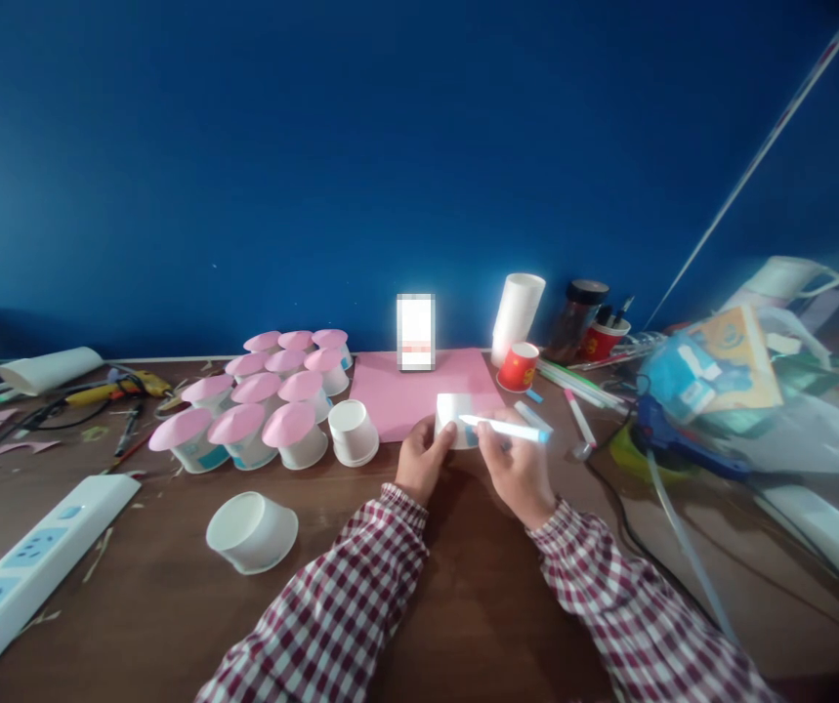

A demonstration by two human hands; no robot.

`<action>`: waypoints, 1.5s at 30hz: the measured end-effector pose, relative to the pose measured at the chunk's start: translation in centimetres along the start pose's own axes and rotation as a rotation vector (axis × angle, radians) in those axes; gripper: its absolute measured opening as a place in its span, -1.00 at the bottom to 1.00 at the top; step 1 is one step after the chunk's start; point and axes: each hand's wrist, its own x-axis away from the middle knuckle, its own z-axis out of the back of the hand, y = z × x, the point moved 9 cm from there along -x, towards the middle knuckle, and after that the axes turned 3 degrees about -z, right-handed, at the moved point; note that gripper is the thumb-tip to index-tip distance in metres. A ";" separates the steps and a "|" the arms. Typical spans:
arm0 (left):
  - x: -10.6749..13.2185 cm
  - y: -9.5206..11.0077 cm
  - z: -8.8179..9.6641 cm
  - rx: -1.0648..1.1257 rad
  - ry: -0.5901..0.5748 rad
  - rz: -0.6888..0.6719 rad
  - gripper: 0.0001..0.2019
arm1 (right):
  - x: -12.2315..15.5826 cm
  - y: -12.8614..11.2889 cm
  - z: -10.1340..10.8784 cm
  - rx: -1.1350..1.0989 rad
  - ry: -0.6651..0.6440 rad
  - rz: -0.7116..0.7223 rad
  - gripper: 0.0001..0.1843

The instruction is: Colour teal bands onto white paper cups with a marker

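My left hand is closed around the lower left side of a small white paper cup above the table's middle. In my right hand is a white marker with a light blue end, its other end pointing left at the cup's side. Some blue shows on the cup wall, too blurred to make out. To the left of my hands stands a plain white cup, and nearer me another white cup lies tilted. Behind the cup in my hand is a pink sheet.
Several cups topped with pink paper cones stand in rows at left. A power strip lies front left. Behind at right are stacked white cups, a red cup, a dark jar and plastic bags. A bright phone-like screen stands at the wall.
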 end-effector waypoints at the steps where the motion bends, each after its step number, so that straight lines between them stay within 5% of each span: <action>1: 0.0 0.1 0.0 0.003 0.008 0.000 -0.50 | 0.0 0.0 0.0 -0.001 -0.001 -0.002 -0.80; 45: 0.2 0.4 -0.4 0.010 -0.021 0.024 -0.50 | -0.2 -0.1 0.7 0.013 0.057 -0.008 -0.76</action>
